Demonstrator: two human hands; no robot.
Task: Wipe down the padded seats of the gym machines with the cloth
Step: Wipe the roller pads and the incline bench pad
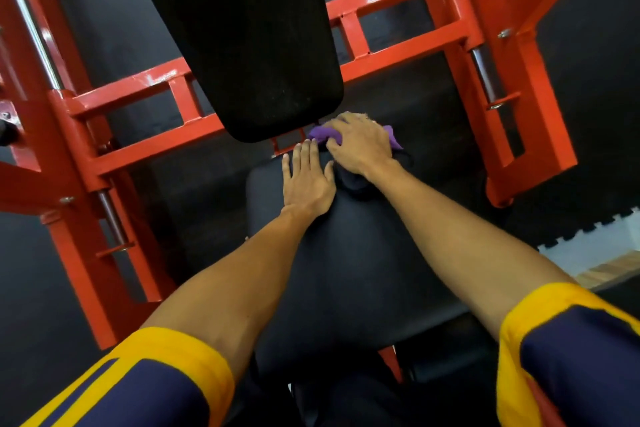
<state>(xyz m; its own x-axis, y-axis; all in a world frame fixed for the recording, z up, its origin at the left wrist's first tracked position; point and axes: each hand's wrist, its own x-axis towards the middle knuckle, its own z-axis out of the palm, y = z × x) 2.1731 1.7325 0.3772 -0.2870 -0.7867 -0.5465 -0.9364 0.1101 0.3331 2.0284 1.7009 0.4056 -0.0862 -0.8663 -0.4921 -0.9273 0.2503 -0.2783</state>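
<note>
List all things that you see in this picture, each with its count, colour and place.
cloth: one, purple, bunched on the seat pad's far end
seat pad: one, black, centre
back pad: one, black, top centre
machine frame: one, red, around both pads
chrome rods: at least three, silver, along the frame
floor: one, black, under the machine
sleeves: two, navy with yellow cuffs, bottom corners
left hand: one, flat on the seat pad
right hand: one, curled over the cloth

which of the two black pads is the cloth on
The lower seat pad, nearer the person: the right hand holds the purple cloth at its far end. The back pad above carries no cloth.
</note>
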